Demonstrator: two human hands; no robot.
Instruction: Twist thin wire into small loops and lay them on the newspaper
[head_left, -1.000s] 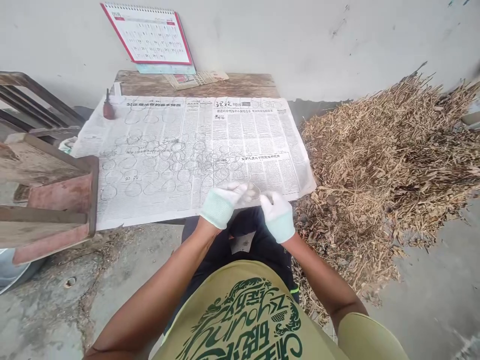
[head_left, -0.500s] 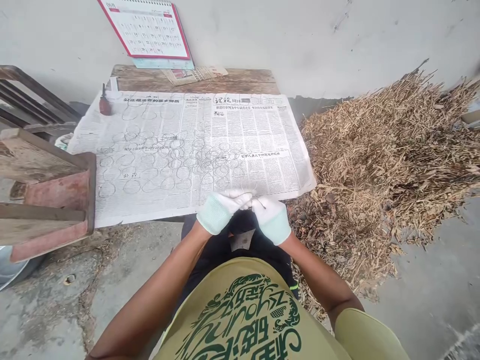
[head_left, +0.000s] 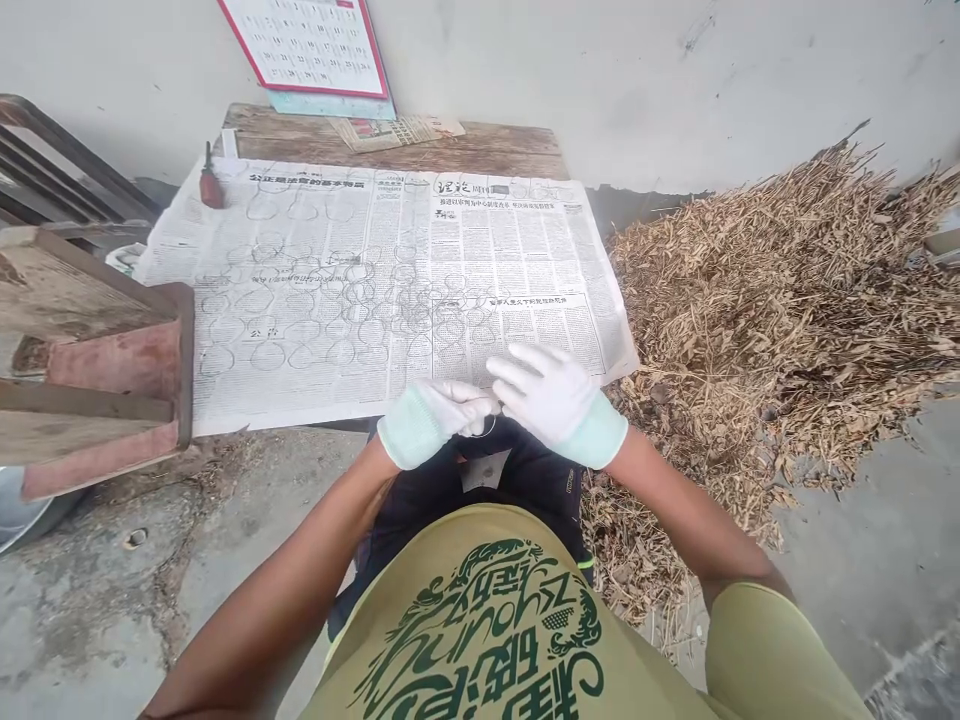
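My left hand (head_left: pixel 442 412), in a white glove with a pale green cuff, pinches a thin wire ring (head_left: pixel 489 430) in front of the table's near edge. Part of that ring is hidden by the fingers. Just to its right is my right hand (head_left: pixel 551 395), gloved the same way, its fingers stretched out and apart over the newspaper's near edge. Its thumb side is close to the left fingertips; whether they touch I cannot tell. Many thin wire rings (head_left: pixel 268 356) lie on the newspaper (head_left: pixel 517 255), crowded and overlapping around its middle.
The newspaper covers most of a wooden table (head_left: pixel 300 135) against the wall. A red-handled tool (head_left: pixel 211 188) lies at its far left corner, and a calendar (head_left: pixel 315 50) stands behind. Wooden chairs (head_left: pixel 184 365) flank the left side; dry stalks (head_left: pixel 750 320) are heaped on the right.
My right hand has come away from the left, its fingers spreading from a pinch and turning flat. The left has shifted slightly left, still pinching. The camera view has tilted down a little.
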